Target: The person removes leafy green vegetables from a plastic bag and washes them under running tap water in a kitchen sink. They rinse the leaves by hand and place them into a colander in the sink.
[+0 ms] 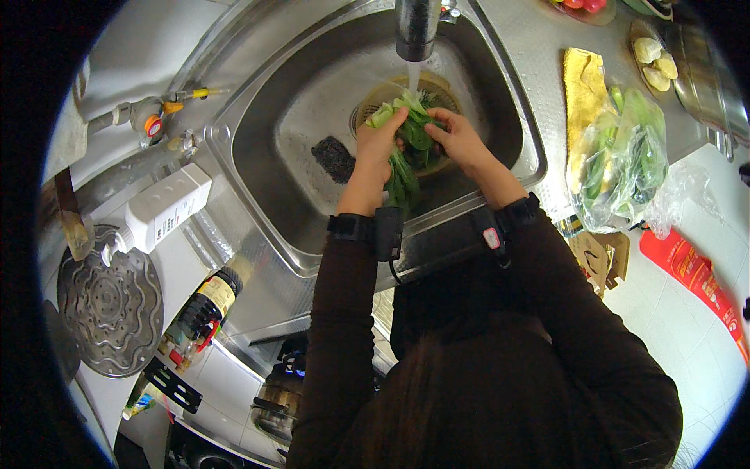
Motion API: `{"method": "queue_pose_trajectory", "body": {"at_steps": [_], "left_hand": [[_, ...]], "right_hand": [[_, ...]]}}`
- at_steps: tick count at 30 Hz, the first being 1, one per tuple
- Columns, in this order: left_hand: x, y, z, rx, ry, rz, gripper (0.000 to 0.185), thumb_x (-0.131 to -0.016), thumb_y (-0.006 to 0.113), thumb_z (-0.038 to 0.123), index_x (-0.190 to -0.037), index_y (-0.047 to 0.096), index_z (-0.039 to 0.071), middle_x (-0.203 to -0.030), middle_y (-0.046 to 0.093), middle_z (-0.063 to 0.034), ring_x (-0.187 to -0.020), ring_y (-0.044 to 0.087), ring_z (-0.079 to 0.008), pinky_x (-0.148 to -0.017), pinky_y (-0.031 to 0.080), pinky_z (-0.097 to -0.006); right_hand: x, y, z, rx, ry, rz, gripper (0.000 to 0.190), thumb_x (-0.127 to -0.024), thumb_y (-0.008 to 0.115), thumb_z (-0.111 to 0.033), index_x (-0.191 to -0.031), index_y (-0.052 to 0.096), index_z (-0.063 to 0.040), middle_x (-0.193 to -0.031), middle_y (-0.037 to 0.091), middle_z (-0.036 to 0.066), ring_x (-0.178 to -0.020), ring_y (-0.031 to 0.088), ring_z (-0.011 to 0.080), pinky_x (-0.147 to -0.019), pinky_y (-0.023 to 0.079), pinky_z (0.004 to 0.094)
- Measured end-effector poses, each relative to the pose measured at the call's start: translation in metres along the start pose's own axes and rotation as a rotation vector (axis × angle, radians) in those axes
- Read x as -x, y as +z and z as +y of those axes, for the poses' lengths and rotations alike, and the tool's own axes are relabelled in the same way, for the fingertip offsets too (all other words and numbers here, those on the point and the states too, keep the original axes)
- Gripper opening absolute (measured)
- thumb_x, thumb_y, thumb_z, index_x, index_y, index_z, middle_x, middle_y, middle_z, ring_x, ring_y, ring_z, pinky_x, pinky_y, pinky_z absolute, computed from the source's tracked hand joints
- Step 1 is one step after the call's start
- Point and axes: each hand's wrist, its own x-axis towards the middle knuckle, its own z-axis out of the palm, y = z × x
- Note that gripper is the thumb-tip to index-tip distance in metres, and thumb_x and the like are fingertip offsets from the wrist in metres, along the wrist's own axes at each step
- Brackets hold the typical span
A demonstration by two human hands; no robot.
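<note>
Leafy greens [416,130] with pale stems are in my hands over the stainless-steel sink [304,88]. My left hand [375,143] grips the bunch, its thumb along the pale stems and dark leaves hanging below the palm. With thumb and fingers my right hand [460,138] holds leaves on the other side. Water [413,75] runs from the faucet [417,35] onto the stems. Beneath the greens, a yellowish round basket [450,94] sits in the sink, partly hidden by them and my hands.
A dark scouring pad [334,158] lies in the sink, left of my left hand. On the right counter are a yellow cloth [586,82], a clear bag of green vegetables [627,152] and a metal pot [706,76]. A white pump bottle [170,208] lies at the left.
</note>
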Motion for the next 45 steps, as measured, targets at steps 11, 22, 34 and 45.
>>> {"method": "queue_pose_trajectory", "body": {"at_steps": [11, 22, 34, 45], "left_hand": [[0.017, 0.009, 0.005, -0.181, 0.22, -0.076, 0.033, -0.075, 0.074, 0.009, -0.105, 0.06, 0.003, -0.092, 0.063, -0.0021, -0.077, 0.058, -0.0112, -0.062, 0.046, -0.0246], [0.034, 0.01, -0.001, -0.229, 0.29, -0.144, 0.036, -0.073, 0.075, 0.008, -0.105, 0.06, -0.001, -0.095, 0.063, -0.0041, -0.084, 0.059, -0.0117, -0.074, 0.047, -0.0264], [0.021, 0.015, 0.004, -0.459, 0.529, 0.212, 0.031, -0.075, 0.073, 0.011, -0.098, 0.06, -0.005, -0.087, 0.064, -0.0066, -0.079, 0.06, -0.0161, -0.073, 0.048, -0.0287], [0.022, 0.007, 0.01, 0.123, 0.25, -0.151, 0.016, -0.078, 0.07, 0.003, -0.091, 0.06, 0.005, -0.081, 0.062, -0.003, -0.067, 0.057, -0.0119, -0.057, 0.043, -0.0245]], "right_hand": [[0.018, -0.003, -0.029, -0.027, -0.086, 0.048, 0.033, -0.085, 0.067, -0.022, -0.11, 0.061, -0.001, -0.097, 0.065, 0.007, -0.089, 0.06, 0.0137, -0.075, 0.048, 0.0265], [0.001, 0.023, -0.041, -0.551, -0.102, 0.187, 0.023, -0.095, 0.055, -0.027, -0.102, 0.06, -0.005, -0.088, 0.062, 0.003, -0.081, 0.057, 0.0114, -0.071, 0.045, 0.0267], [-0.003, 0.056, -0.022, -0.165, -0.179, 0.253, 0.034, -0.095, 0.053, -0.032, -0.095, 0.062, 0.0, -0.087, 0.063, 0.005, -0.081, 0.053, 0.0096, -0.073, 0.044, 0.0276], [0.005, 0.028, -0.038, -0.759, -0.022, 0.02, 0.019, -0.09, 0.065, -0.021, -0.093, 0.061, -0.002, -0.078, 0.06, 0.004, -0.065, 0.056, 0.013, -0.059, 0.048, 0.0296]]}}
